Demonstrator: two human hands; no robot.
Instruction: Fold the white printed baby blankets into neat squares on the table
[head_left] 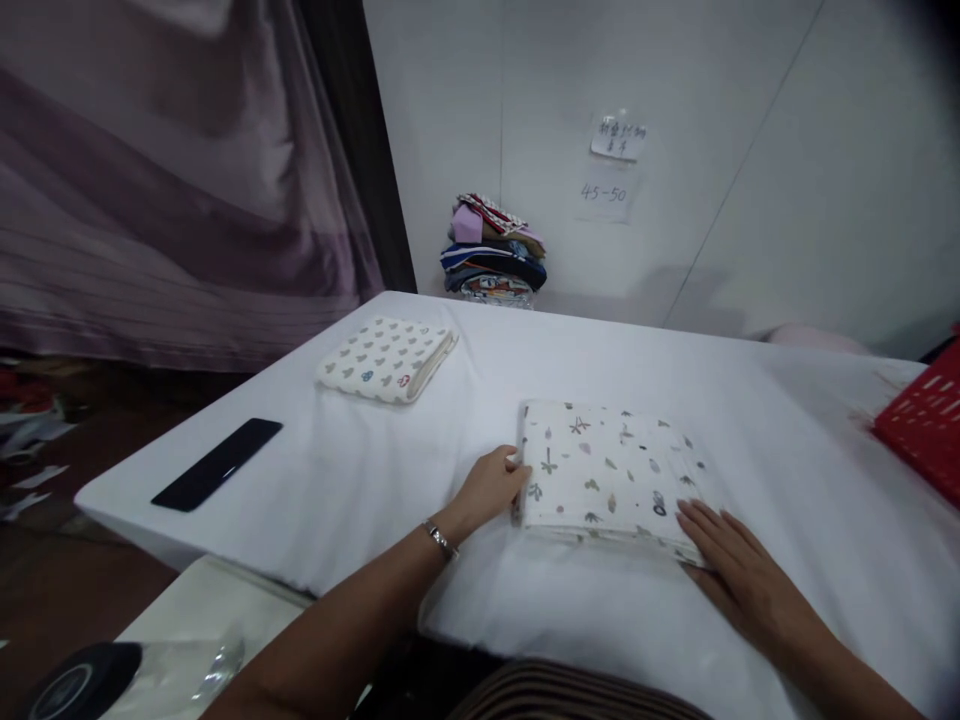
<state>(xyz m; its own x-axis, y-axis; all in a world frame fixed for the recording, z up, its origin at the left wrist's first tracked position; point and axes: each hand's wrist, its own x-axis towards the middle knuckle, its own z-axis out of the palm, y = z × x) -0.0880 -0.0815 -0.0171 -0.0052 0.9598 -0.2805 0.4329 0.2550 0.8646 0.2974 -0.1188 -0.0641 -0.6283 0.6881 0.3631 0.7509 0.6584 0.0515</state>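
A folded white cloth (607,470) with small printed leaves, trees and shells lies flat in front of me on the table. At its left edge, my left hand (491,488) is closed, thumb and fingers pinching the folded layers. My right hand (739,570) rests at the cloth's near right corner, its fingers stretched out over the edge and its thumb lower, by the front side. A second folded white cloth (382,358), printed with grey mushroom-like shapes plus a blue and a red one, lies farther back on the left, apart from both hands.
A black phone-like slab (217,465) lies near the table's (315,530) left edge. On the right stands a red slotted basket (926,425). Folded clothes (495,250) are stacked behind the table by the wall. A clear container with a black lid (82,680) is at lower left.
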